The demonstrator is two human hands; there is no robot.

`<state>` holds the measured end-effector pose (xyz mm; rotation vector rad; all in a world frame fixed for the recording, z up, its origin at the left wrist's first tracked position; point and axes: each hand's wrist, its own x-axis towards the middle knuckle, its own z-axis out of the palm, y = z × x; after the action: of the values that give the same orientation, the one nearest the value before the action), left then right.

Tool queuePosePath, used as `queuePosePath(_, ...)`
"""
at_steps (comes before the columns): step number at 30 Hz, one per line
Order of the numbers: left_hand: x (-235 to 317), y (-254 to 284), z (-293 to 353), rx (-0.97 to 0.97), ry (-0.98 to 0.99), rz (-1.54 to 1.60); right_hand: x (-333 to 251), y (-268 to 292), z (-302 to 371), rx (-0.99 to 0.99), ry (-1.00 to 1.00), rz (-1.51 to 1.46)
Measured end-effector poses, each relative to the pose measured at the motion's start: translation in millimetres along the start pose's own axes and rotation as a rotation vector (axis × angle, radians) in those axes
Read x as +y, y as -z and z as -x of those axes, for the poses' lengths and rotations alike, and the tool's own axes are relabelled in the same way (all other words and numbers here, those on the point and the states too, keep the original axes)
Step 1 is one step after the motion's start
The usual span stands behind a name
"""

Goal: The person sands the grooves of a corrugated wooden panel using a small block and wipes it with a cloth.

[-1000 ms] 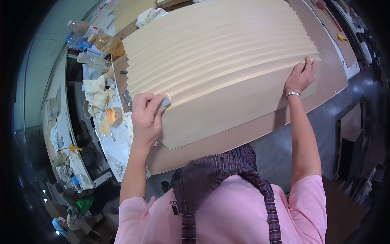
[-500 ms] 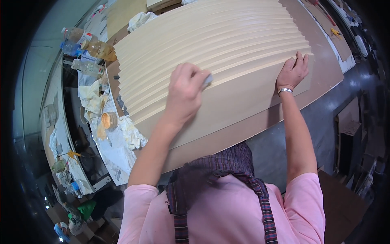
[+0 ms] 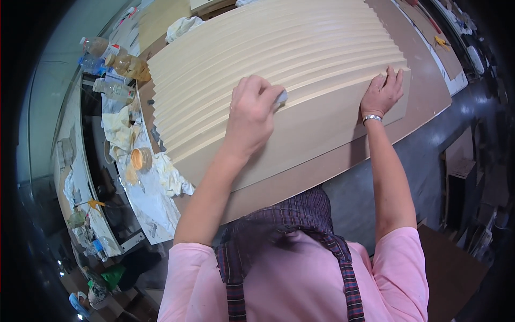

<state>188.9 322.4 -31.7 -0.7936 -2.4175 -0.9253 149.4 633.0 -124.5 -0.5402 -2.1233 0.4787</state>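
A large pale wooden panel (image 3: 316,126) lies before me, its far part ribbed with long parallel grooves and its near strip flat. My left hand (image 3: 251,110) pinches a small grey flat piece (image 3: 281,97), which looks like folded sandpaper or a scraper; which of these I cannot tell. That piece touches the step where the nearest rib meets the flat strip. My right hand (image 3: 382,96) rests on the panel near its right end, fingers spread over the same step. The fingertips of the left hand are partly hidden behind its knuckles.
Under the panel is a brown board (image 3: 429,102) whose front edge faces me. Left of it stand plastic bottles (image 3: 114,90), a jar of amber liquid (image 3: 129,66) and an open tub of orange paste (image 3: 141,159) among crumpled cloths (image 3: 119,129). A white cloth (image 3: 183,28) lies at the far left corner.
My left hand has slid slightly to the right along the step with the grey piece. The right hand stays on the panel; the whole view has shifted a little.
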Motion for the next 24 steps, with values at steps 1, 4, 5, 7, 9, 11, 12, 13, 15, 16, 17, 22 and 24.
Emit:
queuePosePath(1, -0.8, 4.6, 3.0, -0.008, 0.019, -0.012, 1.1, 0.0, -0.7, -0.014, -0.001, 0.001)
queuePosePath(4, -10.7, 35.8, 25.5, -0.038, 0.097, -0.048, 7.5, 0.7, -0.2, -0.040, -0.007, 0.004)
queuePosePath(5, -18.4, 50.5, 39.3, -0.043, 0.137, -0.057, 8.1, 1.4, -1.1, -0.034, 0.000, 0.004)
queuePosePath(7, -30.2, 87.4, 65.7, -0.051, 0.223, -0.089, 5.9, 1.6, -1.2, -0.028, 0.007, 0.002)
queuePosePath(9, -45.8, 115.6, 95.8, -0.058, 0.314, -0.099, 12.9, 3.4, -1.3, -0.025, 0.020, 0.028)
queuePosePath(11, -47.9, 152.3, 117.9, -0.033, 0.395, -0.146, 11.6, 1.1, -1.8, -0.015, 0.030, 0.027)
queuePosePath(12, -51.5, 167.0, 129.9, -0.018, 0.430, -0.171, 10.9, 0.2, -2.1, -0.015, 0.026, 0.028)
queuePosePath(13, -53.2, 175.2, 137.2, -0.003, 0.464, -0.195, 10.5, -0.7, -2.2, -0.014, 0.023, 0.030)
queuePosePath(15, -53.4, 176.5, 140.6, 0.044, 0.473, -0.193, 8.4, -0.1, -2.1, -0.017, 0.011, 0.035)
queuePosePath(16, -53.4, 175.4, 140.1, 0.068, 0.477, -0.192, 9.3, -0.5, -2.5, -0.014, 0.010, 0.034)
queuePosePath(17, -47.4, 172.3, 132.0, 0.070, 0.418, -0.195, 7.2, -1.3, -3.2, -0.014, 0.005, 0.021)
queuePosePath(22, -44.7, 152.7, 119.3, -0.007, 0.377, -0.174, 14.3, -3.7, -2.9, -0.022, 0.016, 0.044)
queuePosePath(24, -55.6, 172.0, 142.7, 0.022, 0.470, -0.216, 15.3, -0.7, -5.4, -0.018, 0.005, 0.045)
